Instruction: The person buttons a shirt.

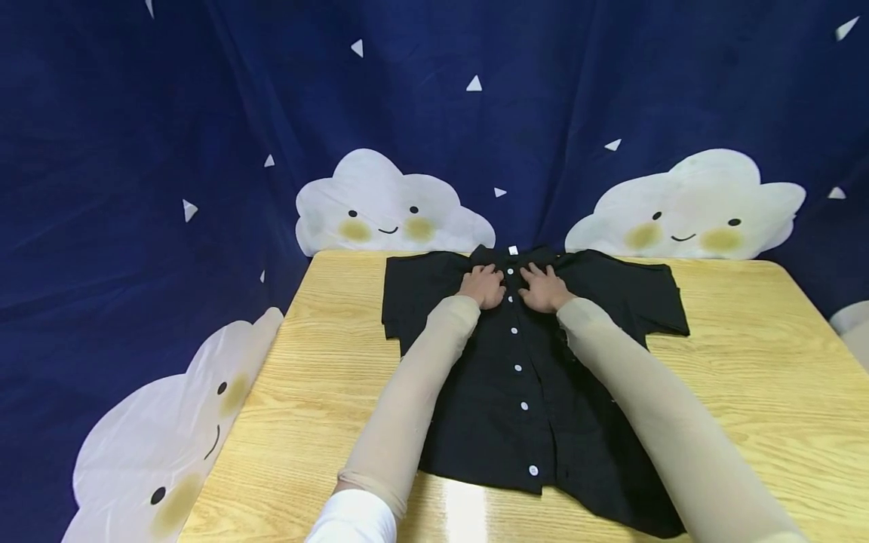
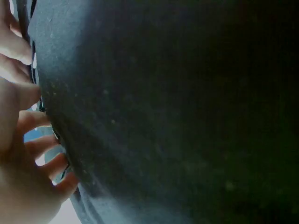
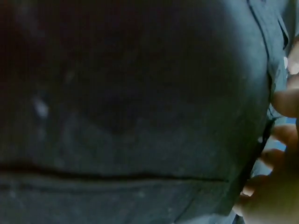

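The shirt (image 1: 475,407) lay front-up on the table (image 1: 333,339); just below its collar (image 1: 484,256), the left hand (image 1: 483,286) and right hand (image 1: 545,289) rested on it, either side of the buttons (image 1: 518,368), fingers loosely spread rather than clenched.

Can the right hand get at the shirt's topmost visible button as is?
Likely yes: the right hand rests on the black shirt just beside that button, with nothing covering it in the head view.
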Motion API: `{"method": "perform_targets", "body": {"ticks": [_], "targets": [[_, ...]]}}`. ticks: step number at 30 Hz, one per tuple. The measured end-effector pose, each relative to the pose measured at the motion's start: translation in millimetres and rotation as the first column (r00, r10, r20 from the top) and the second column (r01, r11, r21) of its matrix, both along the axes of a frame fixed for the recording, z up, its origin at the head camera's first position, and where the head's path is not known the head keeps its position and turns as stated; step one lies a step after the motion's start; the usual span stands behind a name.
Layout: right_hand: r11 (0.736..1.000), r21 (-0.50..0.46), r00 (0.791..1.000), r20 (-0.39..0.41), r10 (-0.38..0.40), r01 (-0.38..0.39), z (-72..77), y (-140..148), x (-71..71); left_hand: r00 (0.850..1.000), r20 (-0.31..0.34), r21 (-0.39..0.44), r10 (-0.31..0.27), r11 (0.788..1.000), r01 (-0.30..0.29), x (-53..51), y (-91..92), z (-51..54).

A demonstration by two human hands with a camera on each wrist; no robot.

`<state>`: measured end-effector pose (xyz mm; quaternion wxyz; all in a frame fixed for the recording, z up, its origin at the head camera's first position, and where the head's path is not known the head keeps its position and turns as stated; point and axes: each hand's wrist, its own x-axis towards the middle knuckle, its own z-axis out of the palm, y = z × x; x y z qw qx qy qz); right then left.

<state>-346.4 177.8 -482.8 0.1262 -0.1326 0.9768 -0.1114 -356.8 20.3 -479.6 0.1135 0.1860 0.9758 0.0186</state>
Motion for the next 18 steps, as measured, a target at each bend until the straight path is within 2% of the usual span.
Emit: {"method": "perform_targets", "body": {"ticks": [5,8,13,18], "targets": [[0.999,0.032,1.000,0.006,0.016,-0.016,-1.3,1,0.8,0.999,0.034,-0.022,0.011,1.000,-0.010,1.8,1.5,-2.6],[0.999,0.033,1.000,-0.011,0.001,-0.001,-1.2,-1,3.3,0.999,0.023,0.002,0.026,1.000,-0.026,4.1,2.6,-2.9],[0.998,0.016,0.995,-0.075,-0.061,0.062,1.3,-6,7.8,0.998,-0.047,0.026,0.032,0.999,-0.031,9.5,4.6,-0.7],[0.993,-0.010,0.976,-0.184,-0.121,0.121,3.4,-11,12.3,0.991,-0.130,0.019,0.044,0.999,-0.042,16.2,9.7,-0.3]]}}
